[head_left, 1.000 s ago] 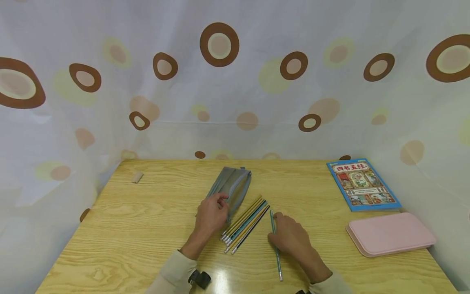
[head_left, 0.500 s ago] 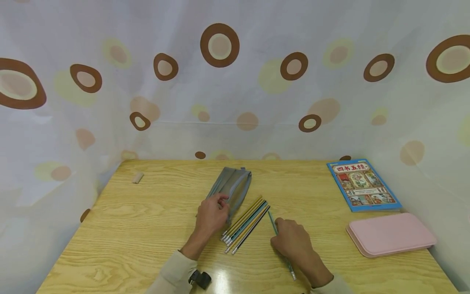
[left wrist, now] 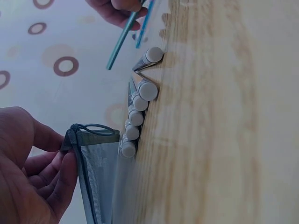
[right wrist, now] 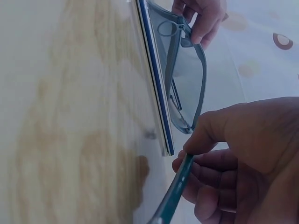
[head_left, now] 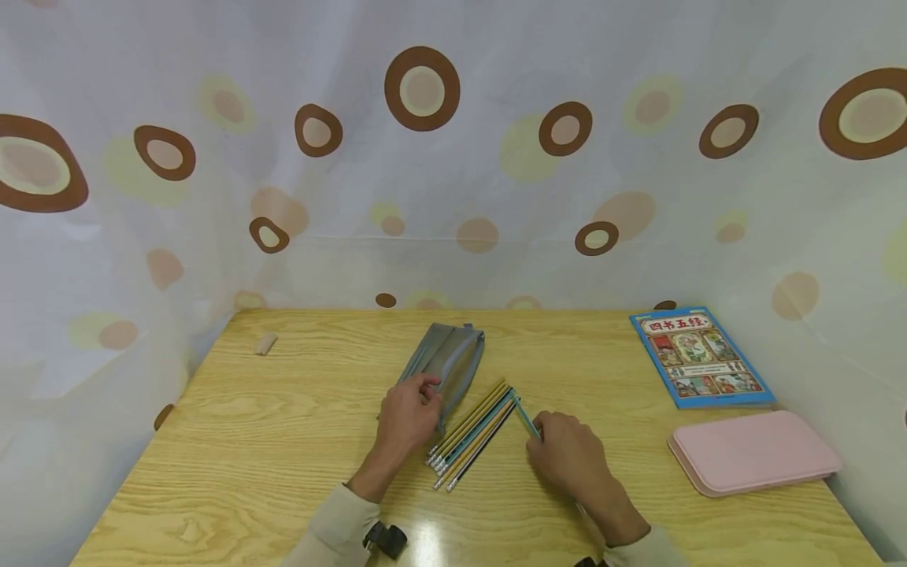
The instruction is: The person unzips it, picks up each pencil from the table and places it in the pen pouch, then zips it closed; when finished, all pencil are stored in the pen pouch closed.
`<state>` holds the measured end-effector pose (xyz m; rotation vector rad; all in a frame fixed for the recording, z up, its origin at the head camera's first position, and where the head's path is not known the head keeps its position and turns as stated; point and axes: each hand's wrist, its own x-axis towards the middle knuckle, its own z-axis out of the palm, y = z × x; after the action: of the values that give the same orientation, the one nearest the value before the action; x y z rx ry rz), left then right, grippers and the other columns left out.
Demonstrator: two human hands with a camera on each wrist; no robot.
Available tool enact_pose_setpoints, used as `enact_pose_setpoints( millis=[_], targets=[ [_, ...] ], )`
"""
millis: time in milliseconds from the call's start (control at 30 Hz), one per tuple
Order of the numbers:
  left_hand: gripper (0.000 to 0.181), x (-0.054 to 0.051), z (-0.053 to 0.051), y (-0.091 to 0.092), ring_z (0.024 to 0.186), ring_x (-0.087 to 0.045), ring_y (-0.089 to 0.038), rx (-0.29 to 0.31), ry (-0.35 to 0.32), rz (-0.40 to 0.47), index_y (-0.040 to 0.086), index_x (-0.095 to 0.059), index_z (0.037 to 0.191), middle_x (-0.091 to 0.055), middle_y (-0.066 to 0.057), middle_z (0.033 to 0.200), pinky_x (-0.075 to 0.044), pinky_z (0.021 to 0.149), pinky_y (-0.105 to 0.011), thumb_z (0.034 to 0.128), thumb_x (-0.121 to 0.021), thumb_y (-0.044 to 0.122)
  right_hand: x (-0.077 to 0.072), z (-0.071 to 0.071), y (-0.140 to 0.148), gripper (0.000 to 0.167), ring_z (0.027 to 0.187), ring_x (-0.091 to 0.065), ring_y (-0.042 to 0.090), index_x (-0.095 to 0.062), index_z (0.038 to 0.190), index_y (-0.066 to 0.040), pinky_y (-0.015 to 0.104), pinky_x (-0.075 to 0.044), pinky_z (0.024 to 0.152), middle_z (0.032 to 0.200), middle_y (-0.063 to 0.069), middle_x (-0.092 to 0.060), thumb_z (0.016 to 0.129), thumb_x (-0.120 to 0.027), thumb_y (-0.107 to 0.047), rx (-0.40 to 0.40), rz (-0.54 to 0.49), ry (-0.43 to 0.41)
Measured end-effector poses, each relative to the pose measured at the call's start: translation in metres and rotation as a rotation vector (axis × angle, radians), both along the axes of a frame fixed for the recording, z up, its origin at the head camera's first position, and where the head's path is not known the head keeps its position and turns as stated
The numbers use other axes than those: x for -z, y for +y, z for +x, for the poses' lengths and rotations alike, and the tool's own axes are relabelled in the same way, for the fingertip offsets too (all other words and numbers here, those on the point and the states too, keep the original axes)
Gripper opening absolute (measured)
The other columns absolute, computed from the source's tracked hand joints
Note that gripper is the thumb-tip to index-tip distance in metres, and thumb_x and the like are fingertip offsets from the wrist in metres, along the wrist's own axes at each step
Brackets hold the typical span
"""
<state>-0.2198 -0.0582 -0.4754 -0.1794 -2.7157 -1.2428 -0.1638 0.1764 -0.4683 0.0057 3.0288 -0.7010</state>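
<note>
Our left hand (head_left: 408,411) pinches a pouch (head_left: 435,352), our right hand (head_left: 568,453) a pencil (right wrist: 176,189). Loose pencils (head_left: 471,435) lie between; frame right, a book (head_left: 697,358).

A blue-bordered book (head_left: 701,358) titled 四书五经 is laid near the far right corner of the wood-grained table (head_left: 212,441), a pink case (head_left: 754,450) set just in front. A beige block (head_left: 265,344) is seen near the far left corner. White sheeting (head_left: 482,173) is printed with brown-ringed ovals.

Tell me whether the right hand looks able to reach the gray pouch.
Likely yes: the loose pencils lie between the right hand and the gray pouch, but flat, leaving the way above free.
</note>
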Motion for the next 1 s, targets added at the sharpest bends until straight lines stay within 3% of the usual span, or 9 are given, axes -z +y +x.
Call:
enact_pose_setpoints(
  millis=[133,300,400,700,867,1000],
  targets=[
    [0.023,0.0,0.0,-0.001,0.058,-0.055,-0.005,0.001,-0.005,-0.001,0.011,-0.069,0.109,-0.066,0.001,0.084,-0.04,0.042,-0.023,0.0883,-0.062,0.017,0.0,-0.006,0.003,0.031,0.05,-0.044,0.011,-0.065,0.117,-0.008,0.024,-0.033,0.044,0.074,-0.005,-0.061,0.086,-0.059,-0.011,-0.045,-0.074,0.023],
    [0.022,0.001,0.0,0.0,0.057,-0.054,-0.005,0.004,-0.003,0.005,0.011,-0.069,0.108,-0.065,0.0,0.083,-0.039,0.042,-0.022,0.0881,-0.062,0.016,0.006,-0.021,0.009,0.041,0.068,-0.058,0.007,-0.053,0.134,-0.011,0.023,-0.044,0.057,0.092,-0.001,-0.065,0.094,-0.057,-0.011,-0.123,-0.278,0.05],
    [0.022,0.002,0.0,0.0,0.056,-0.053,-0.005,0.004,-0.001,0.009,0.011,-0.069,0.108,-0.065,0.0,0.083,-0.039,0.042,-0.023,0.0876,-0.063,0.015,0.013,-0.032,0.01,0.044,0.083,-0.065,0.011,-0.049,0.138,-0.013,0.028,-0.05,0.067,0.101,0.004,-0.067,0.095,-0.058,-0.015,-0.102,-0.375,0.023],
    [0.022,0.002,0.001,-0.001,0.055,-0.053,-0.005,-0.007,-0.012,-0.001,0.012,-0.07,0.108,-0.065,0.001,0.082,-0.039,0.041,-0.022,0.0872,-0.064,0.015,0.018,-0.059,0.002,0.053,0.097,-0.065,0.019,-0.041,0.144,-0.015,0.036,-0.052,0.083,0.114,0.013,-0.066,0.094,-0.06,-0.017,-0.015,-0.651,-0.098],
    [0.021,0.003,-0.001,-0.002,0.056,-0.053,-0.004,-0.002,0.001,-0.004,0.012,-0.07,0.107,-0.066,0.002,0.082,-0.039,0.042,-0.022,0.0871,-0.063,0.015,0.017,-0.069,-0.006,0.056,0.091,-0.065,0.018,-0.04,0.145,-0.015,0.035,-0.051,0.083,0.111,0.012,-0.067,0.093,-0.061,-0.016,-0.003,-0.689,-0.112],
    [0.021,0.003,-0.002,-0.002,0.056,-0.053,-0.004,-0.003,0.016,0.0,0.012,-0.07,0.107,-0.066,0.002,0.081,-0.039,0.042,-0.022,0.0868,-0.064,0.015,0.012,-0.077,-0.016,0.057,0.08,-0.064,0.018,-0.038,0.146,-0.012,0.032,-0.05,0.072,0.108,0.015,-0.067,0.093,-0.06,-0.014,-0.022,-0.73,-0.141]
  ],
)
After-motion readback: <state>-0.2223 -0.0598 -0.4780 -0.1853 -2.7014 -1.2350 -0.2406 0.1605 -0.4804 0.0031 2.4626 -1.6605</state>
